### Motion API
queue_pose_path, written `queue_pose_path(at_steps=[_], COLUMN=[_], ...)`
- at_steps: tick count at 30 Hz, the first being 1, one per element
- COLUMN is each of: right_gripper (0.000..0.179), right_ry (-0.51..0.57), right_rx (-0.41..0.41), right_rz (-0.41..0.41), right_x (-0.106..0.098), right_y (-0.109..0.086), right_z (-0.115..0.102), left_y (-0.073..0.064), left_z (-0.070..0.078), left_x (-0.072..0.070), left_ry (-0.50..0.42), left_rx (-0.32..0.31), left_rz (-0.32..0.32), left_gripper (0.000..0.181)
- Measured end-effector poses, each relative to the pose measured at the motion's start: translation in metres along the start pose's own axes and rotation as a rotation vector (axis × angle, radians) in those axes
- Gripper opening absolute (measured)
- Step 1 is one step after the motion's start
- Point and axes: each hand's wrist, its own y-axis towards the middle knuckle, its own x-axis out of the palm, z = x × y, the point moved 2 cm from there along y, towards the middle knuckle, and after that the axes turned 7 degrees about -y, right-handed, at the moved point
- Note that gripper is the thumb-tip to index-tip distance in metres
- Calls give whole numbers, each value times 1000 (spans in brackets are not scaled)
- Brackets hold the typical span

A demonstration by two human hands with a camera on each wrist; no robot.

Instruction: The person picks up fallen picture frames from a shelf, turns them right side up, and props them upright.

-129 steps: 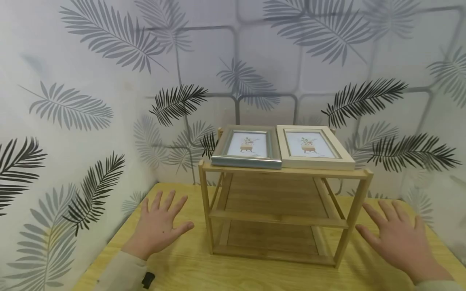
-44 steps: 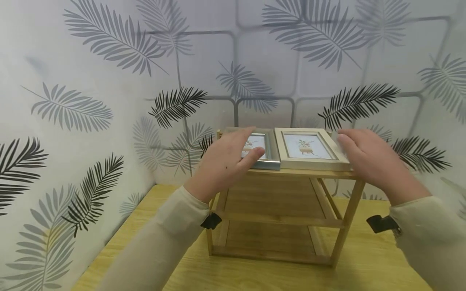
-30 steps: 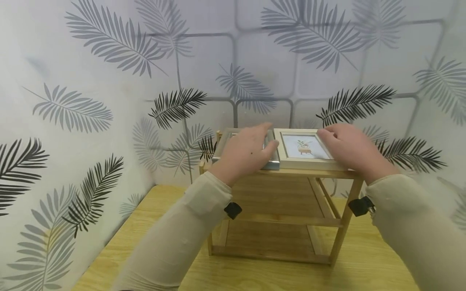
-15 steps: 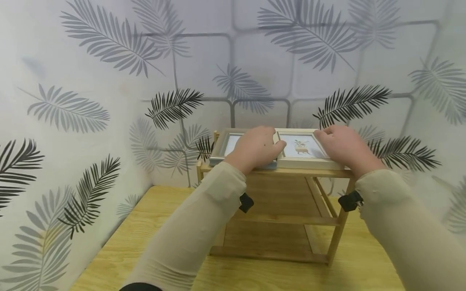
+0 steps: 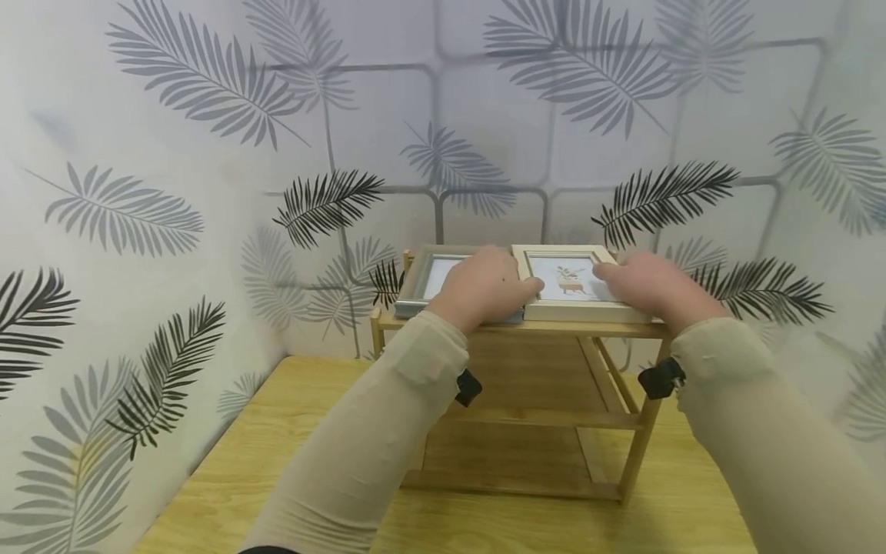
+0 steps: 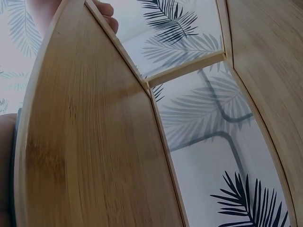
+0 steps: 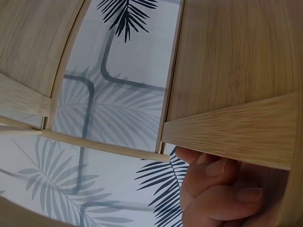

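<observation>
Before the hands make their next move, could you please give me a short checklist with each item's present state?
1. Rack upright on the table: ok.
2. Cream frame lying flat on the rack's top: ok.
3. Right hand holding the cream frame's right side: ok.
4. Left hand gripping the cream frame too: cannot tell, its fingertips are hidden.
5. Grey frame uncovered: not ok, the left hand hides part of it.

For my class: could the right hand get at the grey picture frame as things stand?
Probably not easily: the right hand holds the cream frame, which lies in between, and the left hand covers part of the grey frame.
</observation>
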Motion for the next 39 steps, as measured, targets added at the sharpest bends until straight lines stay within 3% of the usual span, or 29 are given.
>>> queue_pose_path(at_steps=[5, 12, 18, 26, 32, 39], right_gripper=[42, 27, 30, 39, 56, 59], right_ry=[48, 76, 94, 102, 119, 145], right_rx=[7, 18, 17, 34, 63, 32], right_rz=[-12, -1, 32, 82, 119, 207], right_x=[1, 2, 3, -1, -2, -3], right_y=[-1, -2, -4, -7, -9, -10], right_z=[0, 4, 6, 6, 5, 3], left_y=[-2, -3, -3, 0, -1, -3], left_z=[-1, 0, 2, 3, 3, 4], left_x=[0, 2, 3, 1, 2, -1], left_ry=[-11, 31, 119, 139, 129, 118], left_rx=[38, 32, 28, 61, 128, 136], left_rz=[-12, -54, -72, -68, -12, 18], left_gripper=[55, 53, 64, 65, 62, 58])
